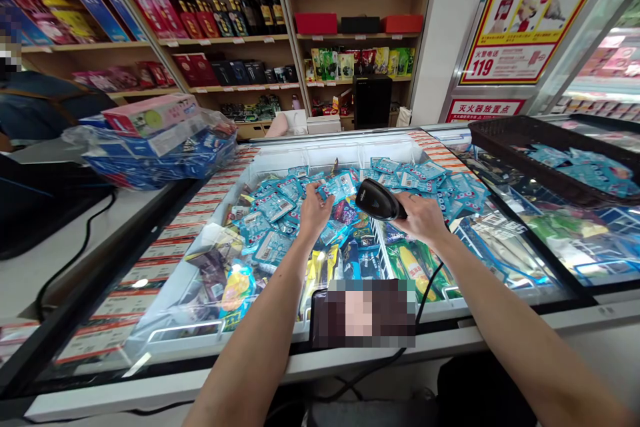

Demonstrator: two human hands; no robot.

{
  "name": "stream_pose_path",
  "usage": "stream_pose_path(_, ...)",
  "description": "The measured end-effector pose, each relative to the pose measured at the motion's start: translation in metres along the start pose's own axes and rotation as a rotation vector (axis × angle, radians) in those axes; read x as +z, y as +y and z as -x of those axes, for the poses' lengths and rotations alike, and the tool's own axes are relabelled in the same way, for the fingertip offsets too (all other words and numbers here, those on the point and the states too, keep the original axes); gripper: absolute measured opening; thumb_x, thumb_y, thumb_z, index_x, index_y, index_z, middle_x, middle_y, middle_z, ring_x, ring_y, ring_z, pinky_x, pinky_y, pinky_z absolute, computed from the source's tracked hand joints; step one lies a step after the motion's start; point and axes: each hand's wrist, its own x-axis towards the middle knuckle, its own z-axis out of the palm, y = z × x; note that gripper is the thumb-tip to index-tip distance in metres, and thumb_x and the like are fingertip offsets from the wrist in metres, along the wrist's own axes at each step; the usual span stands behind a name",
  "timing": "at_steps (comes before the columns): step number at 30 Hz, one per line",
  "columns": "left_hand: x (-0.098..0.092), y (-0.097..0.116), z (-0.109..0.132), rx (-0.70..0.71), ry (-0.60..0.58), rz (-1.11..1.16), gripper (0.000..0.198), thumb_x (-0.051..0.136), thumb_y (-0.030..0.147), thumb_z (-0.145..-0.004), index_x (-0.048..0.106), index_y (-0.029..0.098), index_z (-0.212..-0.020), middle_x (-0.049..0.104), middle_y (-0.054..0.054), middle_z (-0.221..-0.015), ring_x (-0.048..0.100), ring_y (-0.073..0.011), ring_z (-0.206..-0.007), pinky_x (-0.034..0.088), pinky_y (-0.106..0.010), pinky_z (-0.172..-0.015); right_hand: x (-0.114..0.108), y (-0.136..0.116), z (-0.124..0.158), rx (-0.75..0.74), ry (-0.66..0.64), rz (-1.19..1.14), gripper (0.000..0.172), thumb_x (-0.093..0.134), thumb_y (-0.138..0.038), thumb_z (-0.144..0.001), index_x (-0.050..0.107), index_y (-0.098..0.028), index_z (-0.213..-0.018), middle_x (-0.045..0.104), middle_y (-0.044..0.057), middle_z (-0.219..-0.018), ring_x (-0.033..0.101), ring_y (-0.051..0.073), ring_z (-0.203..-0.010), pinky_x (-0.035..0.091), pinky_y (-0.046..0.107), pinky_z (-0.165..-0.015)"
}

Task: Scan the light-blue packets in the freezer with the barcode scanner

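Observation:
My right hand is wrapped round the handle of a black barcode scanner, whose head points left. A black cable hangs from the scanner toward the front edge. To its left, my left hand pinches the near-left edge of a light-blue packet with a white barcode label. Many similar blue packets lie spread around both hands on the glass top of a chest freezer. Through the glass, colourful frozen-food packs show in white wire baskets.
A phone-like dark device lies at the freezer's front edge, its screen blurred. At right, a dark tray holds more blue packets. Plastic-wrapped boxes are stacked at left. Shelves of bottles and boxes stand behind; part of a person shows far left.

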Motion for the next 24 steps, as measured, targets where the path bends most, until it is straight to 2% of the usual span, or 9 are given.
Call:
stream_pose_path(4, 0.001, -0.001, -0.001, 0.028, 0.015, -0.015, 0.040, 0.052, 0.037, -0.080, 0.039, 0.018, -0.113, 0.051, 0.004, -0.063, 0.050, -0.0134, -0.055, 0.035, -0.025, -0.055, -0.003, 0.001, 0.000, 0.026, 0.017, 0.006, 0.038, 0.046, -0.046, -0.084, 0.060, -0.018, -0.107, 0.067, 0.006, -0.086, 0.060, 0.018, -0.073, 0.032, 0.025, -0.060)
stream_pose_path(8, -0.001, 0.001, 0.000, 0.033, 0.075, -0.001, 0.042, 0.050, 0.036, -0.081, 0.037, 0.018, -0.117, 0.057, 0.000, -0.072, 0.055, -0.0143, -0.060, 0.040, -0.026, -0.059, -0.006, 0.008, 0.000, 0.142, 0.071, 0.058, 0.037, 0.047, -0.046, -0.084, 0.061, -0.018, -0.103, 0.067, 0.006, -0.083, 0.060, 0.018, -0.072, 0.032, 0.025, -0.058)
stream_pose_path(12, -0.004, 0.004, 0.003, 0.024, 0.206, -0.151, 0.044, 0.049, 0.036, -0.081, 0.038, 0.018, -0.119, 0.058, -0.003, -0.076, 0.057, -0.0184, -0.065, 0.042, -0.030, -0.063, -0.008, 0.016, 0.000, 0.296, 0.079, 0.116, 0.039, 0.051, -0.047, -0.080, 0.061, -0.017, -0.102, 0.067, 0.008, -0.081, 0.060, 0.020, -0.070, 0.032, 0.026, -0.056)
stream_pose_path(16, -0.005, 0.005, 0.002, 0.062, 0.210, -0.282, 0.045, 0.044, 0.033, -0.083, 0.038, 0.014, -0.124, 0.059, -0.011, -0.089, 0.059, -0.0253, -0.084, 0.043, -0.037, -0.076, -0.009, 0.019, 0.000, 0.379, 0.061, 0.127, 0.034, 0.052, -0.046, -0.079, 0.060, -0.019, -0.099, 0.067, 0.006, -0.081, 0.061, 0.021, -0.070, 0.032, 0.027, -0.056)
stream_pose_path(21, -0.006, 0.009, 0.005, 0.013, 0.255, -0.407, 0.057, 0.046, 0.029, -0.081, 0.032, 0.008, -0.132, 0.052, -0.021, -0.114, 0.047, -0.0342, -0.111, 0.033, -0.049, -0.094, -0.009, 0.020, -0.001, 0.406, 0.028, 0.126, 0.035, 0.053, -0.046, -0.079, 0.060, -0.019, -0.100, 0.067, 0.008, -0.083, 0.061, 0.022, -0.072, 0.034, 0.028, -0.057)
stream_pose_path(24, -0.007, 0.015, 0.009, -0.003, 0.293, -0.462, 0.061, 0.051, 0.029, -0.079, 0.033, 0.013, -0.135, 0.043, -0.021, -0.129, 0.036, -0.0375, -0.122, 0.029, -0.053, -0.096, -0.009, 0.022, -0.002, 0.412, 0.028, 0.118, 0.035, 0.053, -0.045, -0.079, 0.059, -0.019, -0.101, 0.067, 0.008, -0.086, 0.061, 0.022, -0.073, 0.035, 0.028, -0.058)
